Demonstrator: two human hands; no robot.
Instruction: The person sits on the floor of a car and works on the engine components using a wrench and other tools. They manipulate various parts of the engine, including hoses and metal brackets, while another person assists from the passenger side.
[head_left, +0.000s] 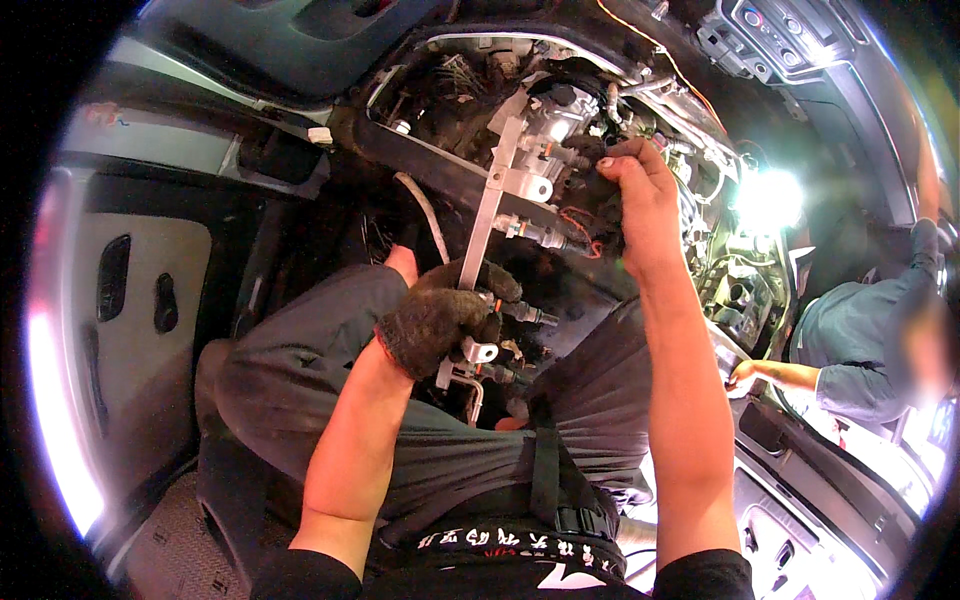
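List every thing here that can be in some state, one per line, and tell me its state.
Left hand: gloved, closed around the metal rail.
Right hand: bare, fingers curled; too dark to tell what they grip, if anything.
Metal rail: held, slanting.
Nozzles: attached along the rail.
Engine: exposed, uncovered.
Light: on, glaring.
Buckle: cannot tell whether fastened.

the gloved left grip (440, 315) holds a silver metal rail (486, 215)

One wide head-worn fisheye looks down from close above the hands (440, 322) and thighs (305, 362).
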